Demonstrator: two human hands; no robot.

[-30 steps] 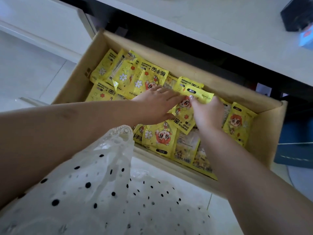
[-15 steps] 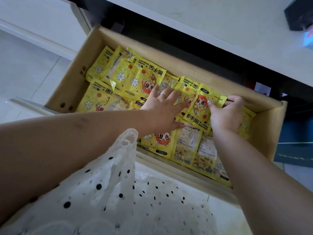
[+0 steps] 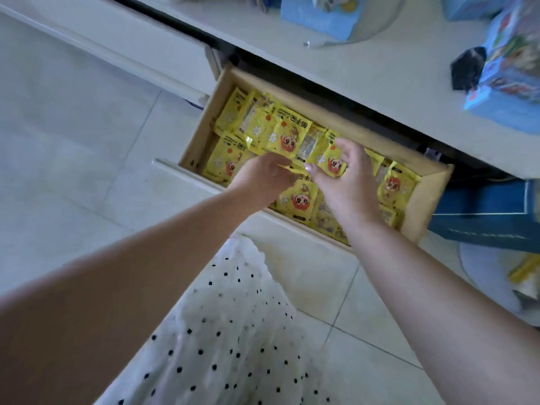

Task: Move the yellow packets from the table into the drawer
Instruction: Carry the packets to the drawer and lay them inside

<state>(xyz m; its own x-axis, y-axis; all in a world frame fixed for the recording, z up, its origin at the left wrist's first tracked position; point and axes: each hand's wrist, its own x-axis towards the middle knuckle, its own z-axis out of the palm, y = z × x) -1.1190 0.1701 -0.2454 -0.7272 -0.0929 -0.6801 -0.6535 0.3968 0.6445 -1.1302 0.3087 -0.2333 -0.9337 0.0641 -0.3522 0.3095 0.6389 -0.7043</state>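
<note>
Pale stone-coloured table [image 3: 365,62] runs across the top of my view, carrying only blue boxes [image 3: 321,16] that I can make out, no yellow on it. Under it the wooden drawer [image 3: 420,206] is pulled well out, which I take as the reason both arms reach down and forward. It is packed edge to edge with the yellow packets [image 3: 274,133], lying flat and overlapping, probably so more fit in. Over the middle, my left hand [image 3: 263,178] has fingers curled, pinching the edge of one packet [image 3: 331,163], and my right hand [image 3: 347,182] holds the same one between thumb and raised fingers, I judge to steer it into the layer.
</note>
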